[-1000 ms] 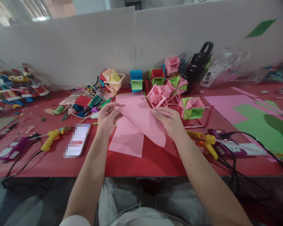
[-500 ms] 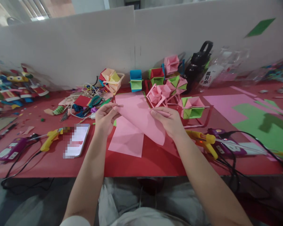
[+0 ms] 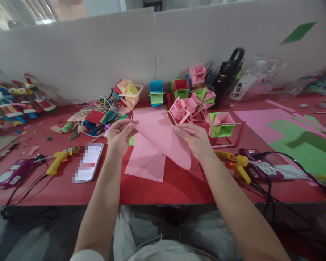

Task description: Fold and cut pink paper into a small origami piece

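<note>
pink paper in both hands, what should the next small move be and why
I'd probably lower the held pink paper and smooth it flat: the left hand and right hand pinch its upper edge, while its lower corner hangs free below the right hand, above the red tabletop beside the lying pink sheet.

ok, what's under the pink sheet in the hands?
Pink paper lies under the held sheet, its near and far parts showing on the red table. What's between is covered.
</note>
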Demonstrator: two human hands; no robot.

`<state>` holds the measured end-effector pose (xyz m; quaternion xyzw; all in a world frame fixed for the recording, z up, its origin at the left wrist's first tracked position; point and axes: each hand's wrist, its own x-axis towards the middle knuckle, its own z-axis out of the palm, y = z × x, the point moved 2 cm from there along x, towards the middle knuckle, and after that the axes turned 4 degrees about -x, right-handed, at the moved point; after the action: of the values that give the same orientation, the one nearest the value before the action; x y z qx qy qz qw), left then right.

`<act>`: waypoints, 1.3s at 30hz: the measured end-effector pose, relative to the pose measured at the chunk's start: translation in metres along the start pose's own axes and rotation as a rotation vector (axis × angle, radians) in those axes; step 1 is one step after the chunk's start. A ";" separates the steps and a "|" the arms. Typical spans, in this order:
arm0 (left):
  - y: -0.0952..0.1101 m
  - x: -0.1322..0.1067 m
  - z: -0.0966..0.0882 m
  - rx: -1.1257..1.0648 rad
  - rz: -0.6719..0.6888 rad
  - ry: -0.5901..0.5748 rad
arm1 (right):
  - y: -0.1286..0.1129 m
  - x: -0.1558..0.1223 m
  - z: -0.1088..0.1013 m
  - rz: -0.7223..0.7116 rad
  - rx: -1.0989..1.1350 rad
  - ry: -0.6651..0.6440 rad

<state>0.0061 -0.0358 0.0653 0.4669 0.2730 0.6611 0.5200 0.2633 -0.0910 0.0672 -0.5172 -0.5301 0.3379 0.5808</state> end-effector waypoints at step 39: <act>-0.009 -0.004 0.011 0.021 -0.186 -0.023 | 0.000 0.001 0.003 0.060 0.064 0.009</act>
<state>0.0199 -0.0377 0.0607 0.4525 0.3163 0.6015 0.5774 0.2602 -0.0895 0.0674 -0.5155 -0.5007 0.3694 0.5892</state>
